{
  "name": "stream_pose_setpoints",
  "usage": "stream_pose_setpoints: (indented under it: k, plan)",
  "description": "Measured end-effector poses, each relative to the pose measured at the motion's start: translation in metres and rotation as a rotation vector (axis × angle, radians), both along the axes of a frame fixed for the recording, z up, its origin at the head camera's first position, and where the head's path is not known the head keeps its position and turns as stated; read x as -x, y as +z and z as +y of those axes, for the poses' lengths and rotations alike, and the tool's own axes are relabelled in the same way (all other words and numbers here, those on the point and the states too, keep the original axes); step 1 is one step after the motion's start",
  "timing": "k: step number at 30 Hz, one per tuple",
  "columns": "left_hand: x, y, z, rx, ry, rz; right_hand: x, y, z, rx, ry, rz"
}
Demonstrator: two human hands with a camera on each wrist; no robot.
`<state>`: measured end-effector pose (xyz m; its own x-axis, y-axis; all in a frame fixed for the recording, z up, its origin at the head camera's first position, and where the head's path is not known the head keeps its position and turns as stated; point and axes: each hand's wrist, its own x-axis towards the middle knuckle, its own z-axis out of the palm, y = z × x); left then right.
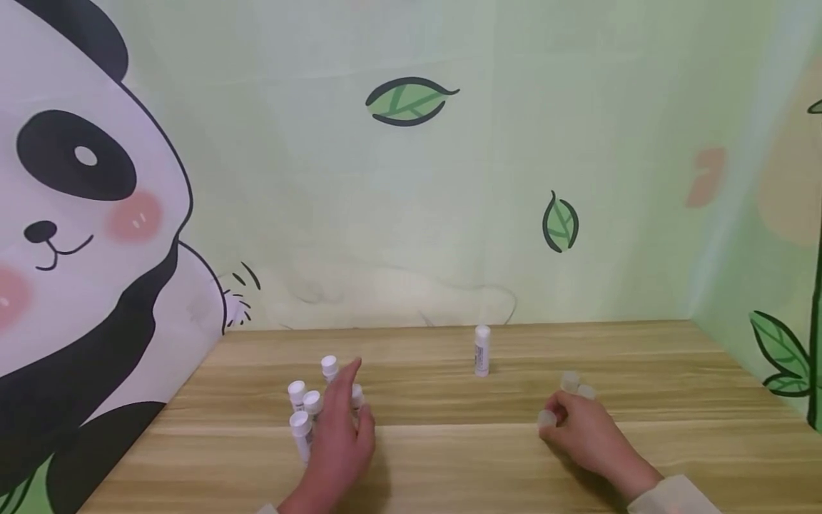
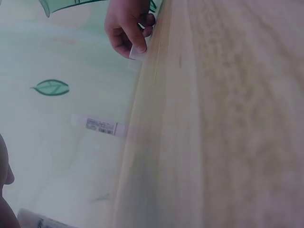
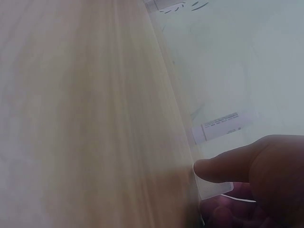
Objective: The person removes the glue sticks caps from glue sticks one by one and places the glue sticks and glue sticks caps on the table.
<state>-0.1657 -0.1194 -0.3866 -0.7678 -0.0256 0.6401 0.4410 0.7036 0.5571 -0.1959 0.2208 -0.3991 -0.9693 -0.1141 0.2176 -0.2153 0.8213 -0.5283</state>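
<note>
Several white lip-balm-style tubes [image 1: 300, 430] stand upright in a cluster at the left of the table. My left hand [image 1: 339, 428] is at the cluster's right side with its fingers extended, hiding some of the tubes. Whether it touches them I cannot tell. At the right, my right hand [image 1: 587, 432] pinches a translucent cap [image 1: 546, 420] between thumb and fingers; its fine ribs show in the right wrist view. Just beyond that hand lie two more translucent caps [image 1: 570, 381], partly hidden by it. A lone labelled white tube [image 1: 481, 351] stands upright farther back, between the hands.
The wooden table [image 1: 443, 457] ends at a pale green cloth backdrop [image 1: 411, 214] printed with a panda and leaves. This cloth also rises along the table's right side.
</note>
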Motion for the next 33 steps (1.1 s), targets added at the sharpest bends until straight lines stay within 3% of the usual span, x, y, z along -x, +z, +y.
stream_pose_setpoints:
  k: [8, 10, 12, 18, 24, 33]
  plan:
    - [-0.004, 0.005, 0.016, 0.07, -0.01, 0.099, -0.001, -0.001, 0.002, -0.006, -0.004, 0.004]
    - [-0.004, 0.005, 0.021, 0.078, -0.035, 0.124, -0.001, -0.001, 0.003, -0.008, -0.009, 0.006]
    - [-0.004, 0.005, 0.026, 0.063, -0.07, 0.102, 0.0, -0.002, 0.003, -0.006, -0.003, 0.011]
    - [-0.003, 0.004, 0.044, -0.081, -0.233, -0.152, 0.001, -0.003, 0.003, 0.003, 0.011, 0.021]
    - [0.008, -0.001, 0.054, -0.22, -0.411, -0.375, 0.001, -0.002, 0.002, -0.005, 0.013, 0.026]
    - [0.032, -0.008, 0.075, -0.422, -0.572, -0.519, 0.0, -0.001, 0.003, -0.009, 0.019, 0.027]
